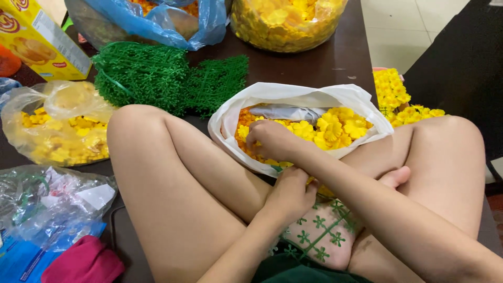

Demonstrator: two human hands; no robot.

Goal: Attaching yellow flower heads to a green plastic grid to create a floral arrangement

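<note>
Reaching right hand (270, 139) into white bag (293, 94) of yellow flowers (335, 128), fingers curled, pinching among blooms; exact grip hidden. Left hand (288, 194) just below bag, closed on green mesh strip (319, 230) draped over foot. Best: pick single bloom, keep strip taut, steady. Green mesh pile (157, 76) above-left of bag.

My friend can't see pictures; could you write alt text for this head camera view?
A person sitting cross-legged reaches the right hand into a white bag of yellow artificial flowers, while the left hand holds a green plastic lattice on the lap. Piled green lattice pieces and other flower bags lie around.
</note>
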